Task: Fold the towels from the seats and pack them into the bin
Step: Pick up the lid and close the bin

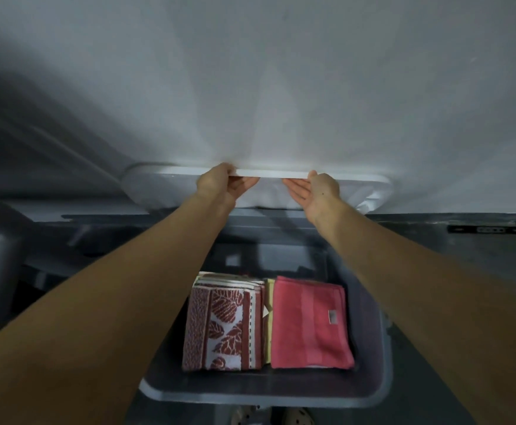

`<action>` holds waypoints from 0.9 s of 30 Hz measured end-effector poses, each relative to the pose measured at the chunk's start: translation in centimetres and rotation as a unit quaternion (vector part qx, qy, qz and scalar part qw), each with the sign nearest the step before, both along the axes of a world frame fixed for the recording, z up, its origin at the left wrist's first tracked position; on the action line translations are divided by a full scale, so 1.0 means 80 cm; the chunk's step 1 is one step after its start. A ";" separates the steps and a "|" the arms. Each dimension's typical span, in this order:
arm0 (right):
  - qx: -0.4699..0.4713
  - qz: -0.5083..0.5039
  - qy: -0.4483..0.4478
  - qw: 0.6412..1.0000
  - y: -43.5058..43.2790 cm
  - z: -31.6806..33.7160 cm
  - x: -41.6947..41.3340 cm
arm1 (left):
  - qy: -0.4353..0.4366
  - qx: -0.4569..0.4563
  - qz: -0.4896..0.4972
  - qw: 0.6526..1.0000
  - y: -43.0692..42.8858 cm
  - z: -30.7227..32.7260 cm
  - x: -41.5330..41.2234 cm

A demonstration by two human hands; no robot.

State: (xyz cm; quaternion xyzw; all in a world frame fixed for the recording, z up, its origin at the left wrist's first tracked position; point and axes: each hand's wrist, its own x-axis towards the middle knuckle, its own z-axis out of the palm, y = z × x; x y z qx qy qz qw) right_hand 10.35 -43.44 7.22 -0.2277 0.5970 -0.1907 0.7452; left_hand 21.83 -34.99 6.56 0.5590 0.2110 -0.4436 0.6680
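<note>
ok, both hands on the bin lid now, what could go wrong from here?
The lid is held only along its near edge by the left hand and right hand, so it may tip or slip. Inside the bin, the pink towel and patterned towel look stacked high and could catch the lid.

I see a smooth, matt grey plastic bin (370, 394); inside, a pink towel (310, 323) of soft terry cloth and a leaf-patterned towel (220, 326) of coarser woven cloth; the white lid (358, 180) looks like smooth plastic
</note>
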 end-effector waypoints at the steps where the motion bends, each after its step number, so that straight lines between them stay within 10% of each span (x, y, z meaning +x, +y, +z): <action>1: -0.010 -0.013 0.000 1.000 -0.002 0.011 -0.004 | -0.003 -0.002 -0.002 1.000 -0.002 0.014 -0.003; 16: -0.040 -0.109 -0.038 0.992 0.086 0.208 -0.100 | -0.022 0.018 -0.007 1.000 0.082 0.211 -0.101; 27: 0.112 0.052 0.006 0.992 0.230 0.095 -0.256 | 0.038 0.114 -0.118 0.986 0.256 0.106 -0.212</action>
